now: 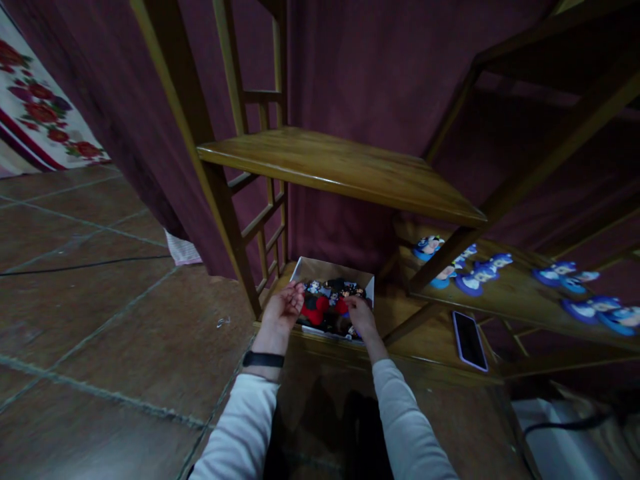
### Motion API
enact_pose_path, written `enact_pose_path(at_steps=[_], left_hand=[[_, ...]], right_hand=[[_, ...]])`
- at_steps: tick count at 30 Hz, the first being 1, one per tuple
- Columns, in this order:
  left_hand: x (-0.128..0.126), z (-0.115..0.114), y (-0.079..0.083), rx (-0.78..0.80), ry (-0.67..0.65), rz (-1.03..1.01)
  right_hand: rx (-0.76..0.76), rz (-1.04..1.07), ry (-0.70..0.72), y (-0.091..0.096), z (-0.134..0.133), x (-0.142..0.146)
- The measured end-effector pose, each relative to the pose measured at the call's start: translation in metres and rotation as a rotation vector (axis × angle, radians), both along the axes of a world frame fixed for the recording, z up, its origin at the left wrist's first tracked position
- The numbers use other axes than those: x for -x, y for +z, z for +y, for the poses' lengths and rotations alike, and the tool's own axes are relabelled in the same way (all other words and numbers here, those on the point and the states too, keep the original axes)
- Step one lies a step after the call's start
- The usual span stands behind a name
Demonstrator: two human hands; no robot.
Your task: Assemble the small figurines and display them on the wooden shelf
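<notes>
A white open-topped box stands on the bottom wooden shelf, filled with small figures and dark and red pieces. My left hand, with a black band at the wrist, is over the box's left side. Its palm is partly turned up, the fingers loosely bent, and nothing shows in it. Over the box's right side, my right hand has its fingertips pinched at a small red piece. A larger rounded red piece lies between the hands. Finer details in the box are blurred.
An upper shelf board overhangs the box. To the right, blue and purple figurines line another shelf, and a phone lies below them. A wooden post rises at the left. A cable crosses the tiled floor.
</notes>
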State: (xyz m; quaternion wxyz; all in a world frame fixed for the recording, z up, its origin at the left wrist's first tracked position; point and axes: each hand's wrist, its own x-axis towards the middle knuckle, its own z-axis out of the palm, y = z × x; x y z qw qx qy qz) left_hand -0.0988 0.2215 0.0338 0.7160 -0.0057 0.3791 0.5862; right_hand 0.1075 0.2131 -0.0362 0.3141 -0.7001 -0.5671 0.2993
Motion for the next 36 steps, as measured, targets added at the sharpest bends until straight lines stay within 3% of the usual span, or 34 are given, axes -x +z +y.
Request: enact_pose_path(at_steps=[4,7,17,23,29,36], left_hand=[[-0.001,0.0,0.0,-0.012,-0.01,-0.001],[-0.003,-0.001,0.0,-0.001,-0.026,-0.017],[-0.004,-0.002,-0.003,-0.014,-0.048,-0.014],[-0.003,-0.004,0.002,-0.016,-0.042,-0.021],[-0.008,-0.005,0.004,-0.01,-0.045,0.01],[-0.036,-0.013,-0.007,-0.022,-0.206,0.337]], right_hand=[[0.042,-0.494,0.027,0.009,-0.013,0.0],[0.024,-0.655,0.019,0.012,-0.018,0.008],[0.038,-0.725,-0.025,0.003,-0.018,0.015],[0.092,-0.669,-0.019,0.005,-0.016,0.016],[0.186,-0.398,0.039,0.022,-0.017,0.008],[0.275,0.691,0.049,0.043,-0.017,0.009]])
